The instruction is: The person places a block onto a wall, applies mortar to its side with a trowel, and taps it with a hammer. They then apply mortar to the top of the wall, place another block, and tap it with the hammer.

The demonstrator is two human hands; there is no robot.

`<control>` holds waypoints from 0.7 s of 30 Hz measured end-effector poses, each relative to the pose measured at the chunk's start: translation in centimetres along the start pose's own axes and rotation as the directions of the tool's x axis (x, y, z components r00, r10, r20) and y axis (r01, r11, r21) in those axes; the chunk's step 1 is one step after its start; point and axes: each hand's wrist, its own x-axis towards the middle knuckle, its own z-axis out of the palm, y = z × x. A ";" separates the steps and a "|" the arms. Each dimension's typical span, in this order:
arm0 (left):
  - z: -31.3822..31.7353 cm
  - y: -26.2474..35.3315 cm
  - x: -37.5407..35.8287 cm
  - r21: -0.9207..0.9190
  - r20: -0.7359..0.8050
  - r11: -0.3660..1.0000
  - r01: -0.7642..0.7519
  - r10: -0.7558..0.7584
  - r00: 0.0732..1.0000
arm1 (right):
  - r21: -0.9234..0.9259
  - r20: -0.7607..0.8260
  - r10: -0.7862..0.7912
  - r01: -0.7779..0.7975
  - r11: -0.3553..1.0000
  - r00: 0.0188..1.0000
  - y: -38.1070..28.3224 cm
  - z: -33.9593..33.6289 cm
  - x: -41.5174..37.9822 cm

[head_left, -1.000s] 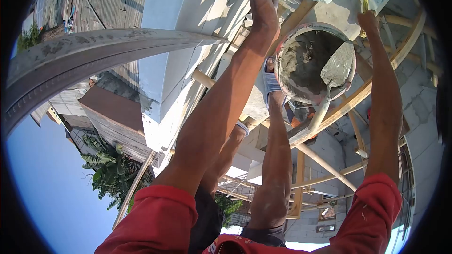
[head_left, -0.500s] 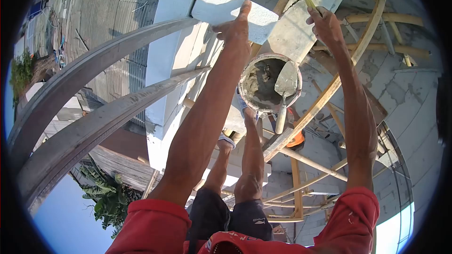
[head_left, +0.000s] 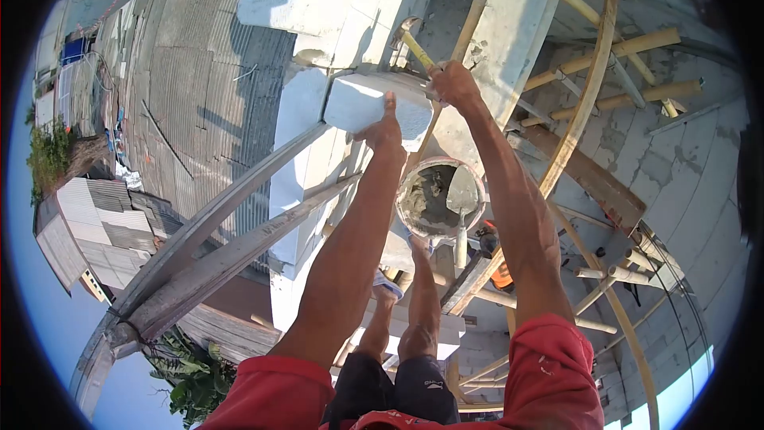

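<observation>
My left hand (head_left: 382, 129) rests against the near face of a pale concrete block (head_left: 354, 99). Its thumb points up and its fingers spread left, not wrapped around the block. In my right hand (head_left: 455, 84) is a hammer (head_left: 417, 51) with a yellowish handle, its metal head raised beyond the block's right end. Below the hands stands a round bucket (head_left: 401, 211) of wet grey mortar (head_left: 434, 199). A trowel (head_left: 462, 191) lies across it, blade over the mortar and handle past the rim.
Two long grey beams (head_left: 231, 199) slant in from the left to the wall (head_left: 310, 183). Bamboo poles (head_left: 605, 60) and a curved timber (head_left: 585, 111) cross at right. Corrugated roofs (head_left: 191, 95) lie to the left. An orange-clad person (head_left: 501, 275) is partly visible below.
My right hand has moved left and down, bringing the hammer's head into view beside the block. My left hand stays on the block while the view has shifted.
</observation>
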 end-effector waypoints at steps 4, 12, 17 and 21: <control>-0.2 0.8 -1.2 0.082 -0.032 0.996 0.030 -0.027 0.999 | 0.004 -0.046 -0.015 0.015 1.000 0.999 -0.8 1.9 1.1; -0.4 2.3 -3.0 0.139 -0.042 0.985 0.100 -0.095 0.995 | -0.235 0.233 -0.018 0.074 0.969 0.972 0.6 4.5 4.1; -0.3 1.5 -2.4 0.113 -0.030 0.993 0.022 -0.019 0.999 | -0.263 0.130 -0.047 0.080 0.962 0.990 0.4 3.3 4.8; -0.1 0.3 -0.3 0.187 -0.046 0.982 -0.019 0.028 0.999 | -0.179 0.144 -0.053 0.079 0.981 0.988 -0.2 3.1 3.8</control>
